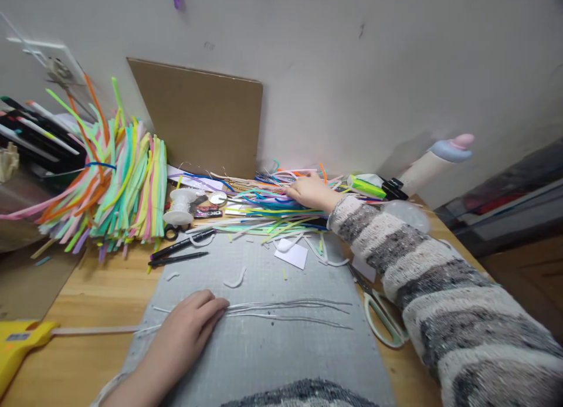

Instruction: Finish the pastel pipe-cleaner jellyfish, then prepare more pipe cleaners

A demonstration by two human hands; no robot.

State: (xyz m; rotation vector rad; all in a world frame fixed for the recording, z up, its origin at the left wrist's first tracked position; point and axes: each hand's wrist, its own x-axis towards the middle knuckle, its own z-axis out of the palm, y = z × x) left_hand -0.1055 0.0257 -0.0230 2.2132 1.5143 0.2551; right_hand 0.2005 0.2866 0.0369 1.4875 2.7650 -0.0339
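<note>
Several thin grey wires (290, 305) lie across the grey cutting mat (264, 360). My left hand (193, 319) rests over their left ends, fingers together and pressing on them. At the back, my right hand (310, 191) reaches into a loose pile of coloured pipe cleaners (264, 204); its fingers are bent down into the pile, and what they hold, if anything, is hidden. A short white curved piece (236, 278) and a white paper card (291, 254) lie on the mat between my hands.
At the left stand a big bundle of pipe cleaners (127, 184) and a yellow glue gun (26, 342). A wire spool (180, 206) and black pens (182, 248) lie behind the mat's left side. Scissors (382, 319) are at its right edge. Cardboard (202, 119) leans on the wall.
</note>
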